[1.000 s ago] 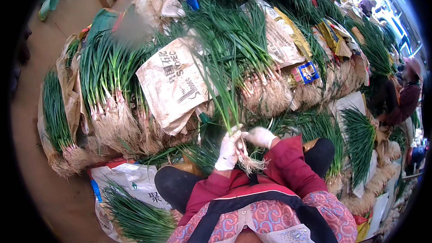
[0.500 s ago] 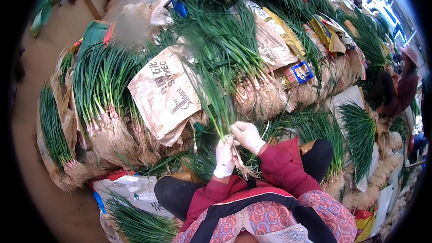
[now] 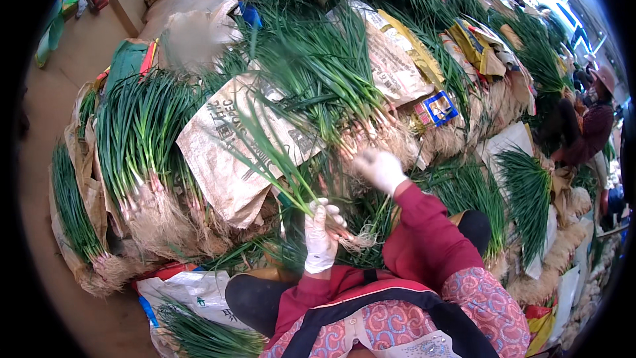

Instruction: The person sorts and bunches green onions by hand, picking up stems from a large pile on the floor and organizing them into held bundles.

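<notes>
My gloved left hand [image 3: 320, 237] is closed around a few green onions [image 3: 290, 179] just in front of my lap. Their long leaves slant up and to the left, and the stringy roots [image 3: 361, 240] stick out on the right of the hand. Ahead and to the right, my gloved right hand [image 3: 381, 171] is by the root ends of a large heap of green onions [image 3: 331, 73]. Motion blurs its fingers, so whether it touches the heap or grips anything does not show. Under the held leaves lies a dirty white woven sack [image 3: 222, 172].
More green onions [image 3: 149, 126] stand bunched to the left, roots toward me. Another bunch rests on a white sack [image 3: 192, 285] at lower left. To the right are further bunches [image 3: 523, 179], a printed yellow sack [image 3: 474, 46] and a seated person [image 3: 593, 119] in a hat.
My right hand has left the held green onions and moved forward to the heap's roots. My left hand has shifted slightly left and down, and the held leaves now tilt further left.
</notes>
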`<action>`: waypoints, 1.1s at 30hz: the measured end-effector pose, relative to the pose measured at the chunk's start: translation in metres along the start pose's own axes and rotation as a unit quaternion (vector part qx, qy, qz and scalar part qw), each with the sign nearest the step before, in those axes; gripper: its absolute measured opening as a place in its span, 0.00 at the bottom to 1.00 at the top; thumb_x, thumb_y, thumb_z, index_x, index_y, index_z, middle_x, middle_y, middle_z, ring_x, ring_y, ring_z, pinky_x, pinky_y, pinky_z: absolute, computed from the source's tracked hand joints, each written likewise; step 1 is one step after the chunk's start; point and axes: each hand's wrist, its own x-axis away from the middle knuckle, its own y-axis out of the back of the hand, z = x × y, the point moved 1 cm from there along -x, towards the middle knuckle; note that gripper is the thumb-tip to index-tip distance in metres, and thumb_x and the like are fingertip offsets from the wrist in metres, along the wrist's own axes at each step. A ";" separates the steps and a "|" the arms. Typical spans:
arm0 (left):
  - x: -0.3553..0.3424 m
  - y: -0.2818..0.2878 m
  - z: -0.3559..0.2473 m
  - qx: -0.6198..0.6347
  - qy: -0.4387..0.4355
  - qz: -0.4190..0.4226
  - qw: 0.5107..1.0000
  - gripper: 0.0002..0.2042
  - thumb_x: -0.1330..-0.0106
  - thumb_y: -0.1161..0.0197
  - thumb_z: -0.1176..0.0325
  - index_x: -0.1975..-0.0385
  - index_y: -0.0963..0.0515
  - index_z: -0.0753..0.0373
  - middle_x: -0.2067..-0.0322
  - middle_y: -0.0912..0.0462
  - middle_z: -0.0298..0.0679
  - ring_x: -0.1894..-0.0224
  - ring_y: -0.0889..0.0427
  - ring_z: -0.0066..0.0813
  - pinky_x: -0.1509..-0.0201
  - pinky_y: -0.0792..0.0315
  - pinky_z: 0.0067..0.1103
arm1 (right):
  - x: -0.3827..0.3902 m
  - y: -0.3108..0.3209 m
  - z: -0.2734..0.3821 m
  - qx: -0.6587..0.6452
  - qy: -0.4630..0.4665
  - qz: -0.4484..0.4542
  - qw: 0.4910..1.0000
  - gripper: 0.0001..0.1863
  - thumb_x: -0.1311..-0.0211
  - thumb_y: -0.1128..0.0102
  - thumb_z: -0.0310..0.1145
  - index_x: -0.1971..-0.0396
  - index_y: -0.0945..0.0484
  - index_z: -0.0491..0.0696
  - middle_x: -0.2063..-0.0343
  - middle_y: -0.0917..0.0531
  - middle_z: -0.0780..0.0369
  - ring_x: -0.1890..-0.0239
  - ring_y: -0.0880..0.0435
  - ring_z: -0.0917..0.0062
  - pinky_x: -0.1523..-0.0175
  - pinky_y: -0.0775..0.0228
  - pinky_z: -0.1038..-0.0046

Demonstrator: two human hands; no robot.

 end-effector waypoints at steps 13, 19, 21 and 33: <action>-0.010 0.014 0.012 -0.007 0.129 -0.014 0.991 0.13 0.36 0.45 0.70 0.51 0.32 0.61 0.69 0.22 0.38 0.85 0.33 0.15 0.82 0.35 0.15 | -0.013 0.015 -0.015 -0.247 -0.007 -0.054 0.968 0.12 0.44 0.41 0.37 0.65 0.21 0.45 0.76 0.18 0.60 0.74 0.22 0.80 0.66 0.30 0.76; -0.007 0.006 0.010 -0.063 0.110 -0.056 0.990 0.16 0.36 0.45 0.72 0.49 0.34 0.67 0.60 0.20 0.43 0.85 0.32 0.14 0.83 0.35 0.12 | 0.100 -0.012 0.029 -0.252 0.068 0.007 0.965 0.14 0.43 0.40 0.35 0.59 0.25 0.45 0.79 0.22 0.63 0.76 0.24 0.84 0.69 0.30 0.80; -0.008 0.005 0.012 -0.077 0.119 -0.057 0.988 0.16 0.37 0.45 0.74 0.50 0.33 0.69 0.66 0.20 0.39 0.85 0.31 0.13 0.83 0.35 0.12 | 0.117 -0.026 0.030 -0.183 0.097 0.052 0.977 0.14 0.42 0.43 0.38 0.58 0.27 0.48 0.72 0.20 0.57 0.70 0.19 0.67 0.66 0.28 0.71; -0.007 0.026 0.024 -0.087 0.076 -0.073 0.991 0.12 0.40 0.43 0.77 0.57 0.31 0.66 0.75 0.22 0.38 0.86 0.28 0.19 0.85 0.32 0.14 | 0.043 -0.069 0.038 -0.527 -0.089 0.166 0.829 0.15 0.36 0.50 0.42 0.67 0.24 0.45 0.73 0.20 0.63 0.78 0.24 0.82 0.73 0.32 0.81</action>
